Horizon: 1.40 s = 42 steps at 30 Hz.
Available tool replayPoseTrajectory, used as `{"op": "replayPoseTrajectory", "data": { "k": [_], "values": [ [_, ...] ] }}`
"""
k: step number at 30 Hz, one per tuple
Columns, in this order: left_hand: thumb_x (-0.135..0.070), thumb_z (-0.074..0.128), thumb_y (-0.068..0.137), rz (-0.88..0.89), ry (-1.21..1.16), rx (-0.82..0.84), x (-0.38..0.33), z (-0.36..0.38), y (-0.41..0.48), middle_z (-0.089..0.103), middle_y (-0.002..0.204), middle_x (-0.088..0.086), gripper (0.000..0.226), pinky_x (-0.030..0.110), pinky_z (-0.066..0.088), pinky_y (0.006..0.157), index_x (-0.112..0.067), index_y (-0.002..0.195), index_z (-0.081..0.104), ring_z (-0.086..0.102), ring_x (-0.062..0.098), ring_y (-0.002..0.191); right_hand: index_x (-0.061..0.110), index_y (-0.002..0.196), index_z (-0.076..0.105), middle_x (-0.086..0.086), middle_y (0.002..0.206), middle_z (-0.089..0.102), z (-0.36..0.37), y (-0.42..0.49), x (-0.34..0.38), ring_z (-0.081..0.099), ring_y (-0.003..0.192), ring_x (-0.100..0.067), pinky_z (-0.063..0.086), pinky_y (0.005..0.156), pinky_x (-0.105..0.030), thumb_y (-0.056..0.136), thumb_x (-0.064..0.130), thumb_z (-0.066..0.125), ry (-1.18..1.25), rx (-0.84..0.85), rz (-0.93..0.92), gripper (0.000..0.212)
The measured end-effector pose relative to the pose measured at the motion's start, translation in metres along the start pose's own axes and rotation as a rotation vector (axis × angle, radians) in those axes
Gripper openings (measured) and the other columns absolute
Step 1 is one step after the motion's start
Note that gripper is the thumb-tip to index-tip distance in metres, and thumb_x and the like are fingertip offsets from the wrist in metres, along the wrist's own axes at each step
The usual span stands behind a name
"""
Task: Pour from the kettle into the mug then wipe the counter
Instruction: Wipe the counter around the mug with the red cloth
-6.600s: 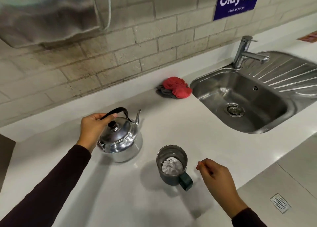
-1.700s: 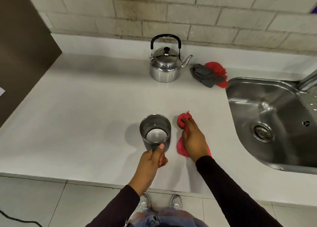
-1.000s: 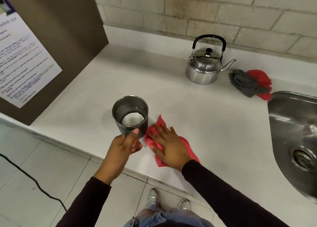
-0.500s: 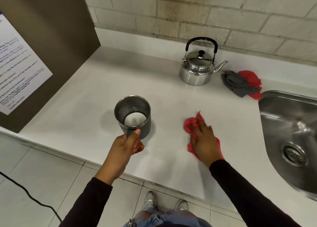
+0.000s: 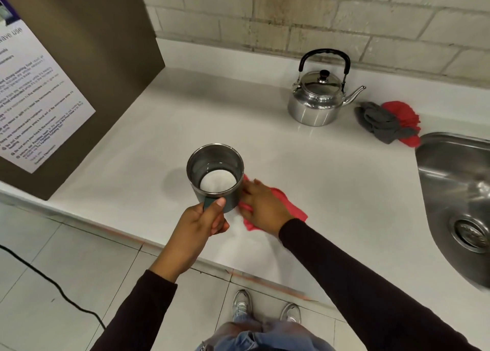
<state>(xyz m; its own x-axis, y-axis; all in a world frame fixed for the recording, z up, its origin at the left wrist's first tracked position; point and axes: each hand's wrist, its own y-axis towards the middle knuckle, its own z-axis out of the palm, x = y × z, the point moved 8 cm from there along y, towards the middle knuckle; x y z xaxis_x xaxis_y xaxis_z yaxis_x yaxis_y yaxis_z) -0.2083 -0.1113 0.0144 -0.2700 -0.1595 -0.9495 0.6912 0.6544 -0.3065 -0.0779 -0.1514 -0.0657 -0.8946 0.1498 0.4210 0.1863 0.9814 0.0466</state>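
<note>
Left hand (image 5: pixel 197 224) fingers clench the handle of the grey steel mug (image 5: pixel 215 176), lifted near the white worktop (image 5: pixel 331 170) front edge. Right hand (image 5: pixel 262 204) presses flat on the red cloth (image 5: pixel 294 208) just beside it. Shiny metal kettle (image 5: pixel 316 100) stands at the back edge; pouring looks done, wiping underway.

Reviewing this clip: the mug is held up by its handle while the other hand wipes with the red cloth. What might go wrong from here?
1. The left hand holds the mug by its handle over the counter edge; a tilt may spill its contents onto the wiped area or the floor.
2. The right hand presses the red cloth right beside the mug, so a wider stroke may bump it.
3. The kettle and the bundled cloths stand at the back; wiping that way may knock them.
</note>
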Motion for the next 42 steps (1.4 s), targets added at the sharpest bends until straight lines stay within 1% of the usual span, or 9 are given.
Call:
{"op": "replayPoseTrajectory", "data": {
  "k": [6,9,14,19,25,30,34,38,42],
  "values": [
    [-0.023,0.046,0.094,0.008,0.034,0.037,0.004,0.003,0.001,0.037,0.049,-0.001,0.046,0.019,0.053,0.066,-0.013,0.051,0.034,0.048,0.016,0.058,0.028,0.125,0.058,-0.002,0.148,0.044,0.003,-0.075,0.008,0.041,0.133,-0.019,0.029,0.111,-0.035,0.087,0.024,0.057,0.03,0.067,-0.052,0.038],
    [-0.024,0.046,0.095,-0.014,0.048,0.081,0.012,0.014,0.002,0.039,0.047,-0.004,0.047,0.024,0.052,0.071,-0.014,0.049,0.036,0.051,0.01,0.054,0.03,0.121,0.06,-0.002,0.145,0.047,-0.008,-0.113,-0.013,0.042,0.129,-0.018,0.032,0.107,-0.03,0.085,0.024,0.059,0.008,0.036,0.066,0.037],
    [-0.04,0.051,0.083,-0.037,0.067,0.2,0.024,0.037,0.002,0.038,0.048,-0.004,0.046,0.033,0.051,0.079,-0.024,0.043,0.037,0.051,0.009,0.054,0.024,0.111,0.065,-0.005,0.138,0.054,-0.038,-0.146,-0.048,0.057,0.106,-0.027,0.048,0.088,-0.038,0.079,0.023,0.053,-0.077,-0.16,0.393,0.034],
    [-0.037,0.052,0.087,-0.045,0.103,0.266,0.036,0.062,0.006,0.037,0.053,0.003,0.046,0.031,0.05,0.074,-0.018,0.049,0.036,0.05,0.012,0.055,0.02,0.117,0.062,-0.009,0.129,0.057,-0.059,-0.157,-0.066,0.056,0.102,-0.032,0.043,0.083,-0.039,0.087,0.017,0.058,-0.102,-0.321,0.669,0.031],
    [-0.022,0.046,0.095,-0.035,0.149,0.318,0.043,0.082,0.011,0.036,0.057,0.008,0.045,0.013,0.051,0.06,-0.013,0.053,0.035,0.047,0.016,0.058,0.019,0.121,0.061,-0.005,0.118,0.063,-0.072,-0.157,-0.07,0.056,0.103,-0.029,0.042,0.088,-0.038,0.091,0.034,0.04,-0.004,-0.432,0.743,0.039],
    [-0.022,0.046,0.095,-0.036,0.173,0.361,0.047,0.092,0.011,0.037,0.064,0.015,0.043,0.011,0.047,0.057,-0.011,0.055,0.035,0.048,0.018,0.06,0.025,0.114,0.063,0.003,0.103,0.062,-0.081,-0.159,-0.064,0.055,0.096,-0.016,0.037,0.078,-0.017,0.095,0.027,0.05,0.182,-0.536,0.753,0.023],
    [-0.022,0.045,0.095,-0.044,0.155,0.38,0.05,0.095,0.011,0.037,0.058,0.011,0.045,0.012,0.048,0.057,-0.012,0.053,0.035,0.048,0.017,0.058,0.03,0.111,0.062,0.01,0.095,0.058,-0.088,-0.163,-0.053,0.063,0.068,0.002,0.053,0.064,-0.03,0.095,0.028,0.048,0.39,-0.586,0.78,0.021],
    [-0.026,0.047,0.094,-0.081,0.156,0.407,0.054,0.096,0.015,0.046,0.05,0.001,0.045,0.014,0.049,0.059,-0.011,0.053,0.041,0.056,0.013,0.057,0.024,0.114,0.062,0.019,0.085,0.053,-0.096,-0.165,-0.044,0.053,0.064,0.024,0.044,0.044,-0.015,0.096,0.026,0.047,0.408,-0.587,0.77,0.024],
    [-0.022,0.056,0.09,-0.036,0.189,0.375,0.051,0.087,0.016,0.064,0.051,-0.007,0.031,0.018,0.053,0.064,-0.013,0.06,0.06,0.061,0.011,0.063,0.02,0.115,0.062,0.005,0.104,0.055,-0.1,-0.166,-0.045,0.056,0.08,0.017,0.043,0.058,0.001,0.096,0.026,0.047,0.323,-0.602,0.756,0.024]
  ]
}}
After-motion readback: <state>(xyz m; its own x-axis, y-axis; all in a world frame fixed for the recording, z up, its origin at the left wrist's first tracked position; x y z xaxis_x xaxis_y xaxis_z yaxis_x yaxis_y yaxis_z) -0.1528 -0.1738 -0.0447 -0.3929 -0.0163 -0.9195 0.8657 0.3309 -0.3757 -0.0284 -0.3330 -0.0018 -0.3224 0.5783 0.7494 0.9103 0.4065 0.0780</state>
